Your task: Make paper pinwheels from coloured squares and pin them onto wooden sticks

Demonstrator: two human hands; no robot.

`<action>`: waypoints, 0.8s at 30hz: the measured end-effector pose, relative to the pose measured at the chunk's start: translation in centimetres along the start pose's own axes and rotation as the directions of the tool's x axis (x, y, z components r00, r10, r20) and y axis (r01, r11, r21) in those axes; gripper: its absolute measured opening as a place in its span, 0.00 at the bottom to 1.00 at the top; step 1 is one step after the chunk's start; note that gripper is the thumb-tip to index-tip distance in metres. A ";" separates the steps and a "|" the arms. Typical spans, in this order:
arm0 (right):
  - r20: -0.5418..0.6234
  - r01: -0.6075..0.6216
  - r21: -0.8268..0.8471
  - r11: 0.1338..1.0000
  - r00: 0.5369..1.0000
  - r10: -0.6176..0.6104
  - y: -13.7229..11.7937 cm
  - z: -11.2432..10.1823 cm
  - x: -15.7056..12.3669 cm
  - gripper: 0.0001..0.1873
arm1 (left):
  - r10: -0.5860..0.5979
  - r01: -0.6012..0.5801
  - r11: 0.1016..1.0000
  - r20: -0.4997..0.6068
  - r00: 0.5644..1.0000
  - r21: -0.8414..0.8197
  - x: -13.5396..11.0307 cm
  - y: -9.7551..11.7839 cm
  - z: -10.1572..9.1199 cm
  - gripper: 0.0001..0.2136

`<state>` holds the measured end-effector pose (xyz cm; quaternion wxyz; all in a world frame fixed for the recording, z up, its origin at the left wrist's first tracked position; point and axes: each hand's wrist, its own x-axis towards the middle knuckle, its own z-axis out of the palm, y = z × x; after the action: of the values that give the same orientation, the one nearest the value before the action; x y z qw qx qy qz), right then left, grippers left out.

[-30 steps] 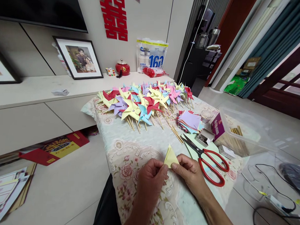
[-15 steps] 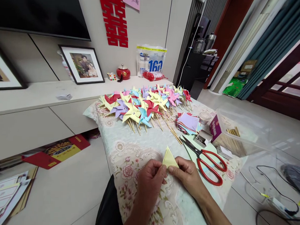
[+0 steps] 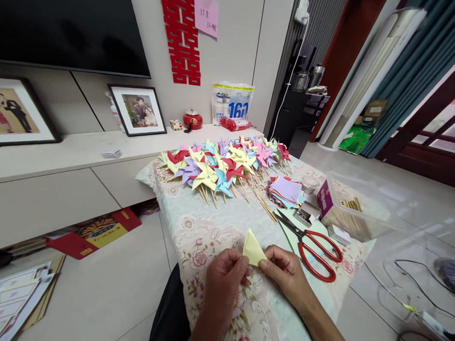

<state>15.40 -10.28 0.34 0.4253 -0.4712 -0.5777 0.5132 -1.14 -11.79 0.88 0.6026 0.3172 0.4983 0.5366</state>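
Observation:
A pale yellow sheet of paper (image 3: 253,251), folded into a triangle, is pinched between my two hands above the floral tablecloth (image 3: 198,239). My left hand (image 3: 228,271) grips its lower left corner, fingers closed. On the opposite corner, the thumb and fingers of my right hand (image 3: 283,268) are closed too. Red-handled scissors (image 3: 311,242) lie to the right of my right hand, blades pointing up and left, on pale green paper (image 3: 285,228). Beyond them sits a stack of coloured paper squares (image 3: 286,189), beside an open small box of metal pieces (image 3: 307,214).
Many paper pinwheels on sticks (image 3: 223,165) cover the table's far side. Loose sticks (image 3: 268,210) lie before them. A clear plastic bin (image 3: 376,212) with sticks stands at the right edge, near a small white box (image 3: 340,234). Cables (image 3: 415,269) run across the floor.
The yellow triangle has tilted slightly left and my right hand's grip has shifted toward its lower right corner. The view has tipped a little upward and left.

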 end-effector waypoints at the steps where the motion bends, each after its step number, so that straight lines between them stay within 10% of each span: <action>1: 0.015 0.016 0.016 1.000 1.000 -0.016 -0.1 0.1 -0.2 0.17 | 0.000 0.000 1.000 0.013 1.000 0.020 -0.1 0.0 -0.2 0.10; 9: 0.015 -0.058 0.350 0.935 0.998 0.057 -0.3 2.9 -1.5 0.39 | -0.028 -0.005 0.961 0.114 0.993 0.278 -1.4 -0.9 -2.0 0.11; 24: -0.222 0.029 0.391 0.920 0.973 0.064 -1.8 5.3 -3.7 0.35 | 0.072 -0.130 0.926 0.173 0.982 0.355 -4.1 1.1 -3.0 0.07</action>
<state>10.76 -15.00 1.55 0.5703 -0.4382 -0.4060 0.5638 -4.03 -15.95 2.04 0.5420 0.4902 0.5232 0.4385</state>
